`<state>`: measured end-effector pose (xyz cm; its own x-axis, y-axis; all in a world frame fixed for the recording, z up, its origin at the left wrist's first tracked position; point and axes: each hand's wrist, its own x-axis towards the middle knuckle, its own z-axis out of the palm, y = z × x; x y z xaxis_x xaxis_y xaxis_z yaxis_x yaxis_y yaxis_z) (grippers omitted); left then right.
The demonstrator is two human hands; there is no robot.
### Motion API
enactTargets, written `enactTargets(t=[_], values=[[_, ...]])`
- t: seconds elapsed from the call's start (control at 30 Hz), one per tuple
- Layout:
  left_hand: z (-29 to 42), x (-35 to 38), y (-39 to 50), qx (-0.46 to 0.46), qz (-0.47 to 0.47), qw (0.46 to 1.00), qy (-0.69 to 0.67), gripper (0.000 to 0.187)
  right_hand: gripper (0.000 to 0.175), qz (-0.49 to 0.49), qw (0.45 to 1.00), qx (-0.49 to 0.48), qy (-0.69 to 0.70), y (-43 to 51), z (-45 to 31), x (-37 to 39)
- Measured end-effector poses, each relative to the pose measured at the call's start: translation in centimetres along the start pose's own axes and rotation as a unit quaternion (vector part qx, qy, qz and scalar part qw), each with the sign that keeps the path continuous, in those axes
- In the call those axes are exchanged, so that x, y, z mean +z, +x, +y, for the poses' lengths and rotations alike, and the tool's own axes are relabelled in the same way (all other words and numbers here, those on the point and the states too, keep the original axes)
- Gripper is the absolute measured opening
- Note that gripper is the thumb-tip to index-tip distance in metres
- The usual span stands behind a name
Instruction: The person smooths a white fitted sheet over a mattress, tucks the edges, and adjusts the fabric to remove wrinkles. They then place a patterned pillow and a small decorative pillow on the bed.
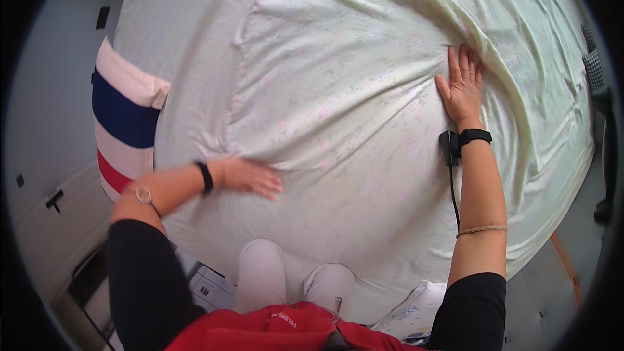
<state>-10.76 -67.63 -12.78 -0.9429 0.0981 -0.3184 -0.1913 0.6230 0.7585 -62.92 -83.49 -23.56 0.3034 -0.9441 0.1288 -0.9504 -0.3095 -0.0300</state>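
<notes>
A pale green bed sheet (312, 107) with a faint floral print covers the bed before me, with long creases running towards my right hand. My right hand (463, 85) lies palm down on the sheet at the right, fingers spread, beside a thick curved fold. Over the lower left part of the sheet is my left hand (251, 176), blurred, palm down with nothing in it; whether it touches the cloth is hard to tell. Each wrist wears a black band, and a small black device (449, 148) with a cable sits at the right wrist.
A striped white, blue and red cloth item (126, 117) hangs at the bed's left edge. Near my knees at the lower right lies a white printed fabric item (414, 309). Dark chequered cloth (593, 69) shows beyond the bed's right edge.
</notes>
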Motion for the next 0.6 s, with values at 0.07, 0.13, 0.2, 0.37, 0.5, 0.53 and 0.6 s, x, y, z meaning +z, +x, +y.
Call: enactTargets(t=[0.07,0.13,0.2,0.37,0.5,0.53,0.6], values=[[-8.2,-10.4,-0.3,-0.034,0.029,0.986,0.162,0.035,0.072,-0.005,0.999,0.002,0.049,0.3,-0.5,-0.8],[-17.2,-22.3,-1.0,-0.253,0.287,0.878,0.288,0.027,0.074,-0.003,0.999,0.008,0.047,1.1,-0.7,-1.5],[-20.3,-28.1,0.4,-0.213,0.287,0.87,0.34,0.031,0.075,-0.042,0.997,0.033,0.052,1.6,-0.7,-1.9],[-8.7,-26.3,10.2,-0.157,0.264,0.866,0.394,0.048,0.076,-0.057,0.995,0.044,0.064,1.1,-1.2,-2.3],[-6.1,-17.3,13.9,0.212,0.006,0.975,0.06,0.049,0.073,-0.033,0.996,0.036,0.068,1.5,-1.3,-2.6],[-9.4,-17.9,14.0,0.07,0.023,0.997,0.004,0.046,0.072,-0.078,0.993,0.052,0.073,1.7,-1.0,-2.8],[-15.9,-20.7,13.8,-0.046,0.21,0.953,0.213,0.043,0.072,-0.075,0.993,0.033,0.087,1.8,-0.8,-3.1]])
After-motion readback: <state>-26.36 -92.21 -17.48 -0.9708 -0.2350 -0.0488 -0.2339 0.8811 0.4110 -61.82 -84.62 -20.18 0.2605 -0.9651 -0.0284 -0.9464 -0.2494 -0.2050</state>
